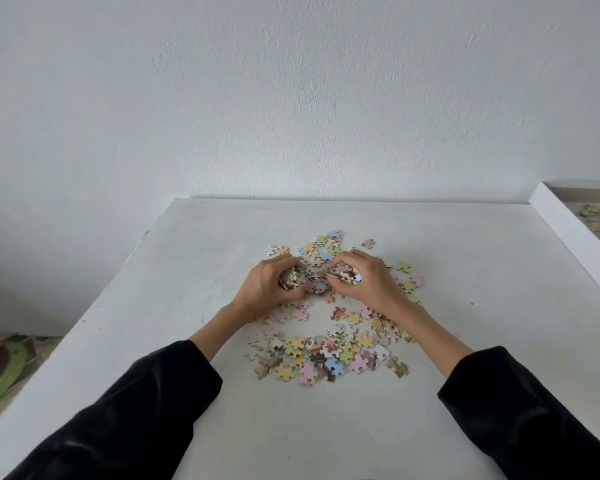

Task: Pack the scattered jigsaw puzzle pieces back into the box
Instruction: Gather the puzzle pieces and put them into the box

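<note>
Pastel jigsaw puzzle pieces (326, 355) lie scattered across the middle of the white table (153, 306). My left hand (271, 285) curls round a bunch of pieces, and my right hand (364, 278) grips another bunch right beside it; the two hands almost touch over a small heap. More pieces lie beyond the hands and to their right. The white box (568, 233) stands at the table's far right edge, with several pieces inside it; it is partly cut off by the frame.
A plain white wall rises behind the table. Past the table's left edge, something green and brown (4, 368) lies on the floor. Bare tabletop spreads to the left and in front of the pieces.
</note>
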Demonstrator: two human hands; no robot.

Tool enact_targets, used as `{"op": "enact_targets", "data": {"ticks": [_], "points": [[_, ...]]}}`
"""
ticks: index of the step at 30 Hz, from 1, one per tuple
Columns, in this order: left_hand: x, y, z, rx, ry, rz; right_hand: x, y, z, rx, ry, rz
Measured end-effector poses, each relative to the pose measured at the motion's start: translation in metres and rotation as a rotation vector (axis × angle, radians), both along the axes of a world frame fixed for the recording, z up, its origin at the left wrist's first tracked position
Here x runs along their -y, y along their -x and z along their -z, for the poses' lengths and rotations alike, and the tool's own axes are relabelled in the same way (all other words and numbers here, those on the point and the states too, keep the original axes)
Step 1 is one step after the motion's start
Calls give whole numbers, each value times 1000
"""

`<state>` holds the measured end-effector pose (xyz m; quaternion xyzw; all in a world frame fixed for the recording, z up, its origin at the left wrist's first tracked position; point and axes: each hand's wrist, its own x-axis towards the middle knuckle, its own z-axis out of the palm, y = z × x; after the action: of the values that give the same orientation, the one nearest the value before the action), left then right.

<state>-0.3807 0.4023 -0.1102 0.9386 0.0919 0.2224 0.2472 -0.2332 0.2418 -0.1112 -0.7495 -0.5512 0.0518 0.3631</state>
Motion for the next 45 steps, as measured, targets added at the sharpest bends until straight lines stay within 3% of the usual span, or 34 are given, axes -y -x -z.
{"op": "enact_targets", "data": {"ticks": [4,21,45], "points": [[-2,-4,-5,38,83,11,1,-7,-8,-93,-27,-12],[45,-54,-51,223,161,118,33,-53,-65,-39,-232,22],[230,-220,-75,196,159,265,205,-206,-94,-10,-312,210]]}}
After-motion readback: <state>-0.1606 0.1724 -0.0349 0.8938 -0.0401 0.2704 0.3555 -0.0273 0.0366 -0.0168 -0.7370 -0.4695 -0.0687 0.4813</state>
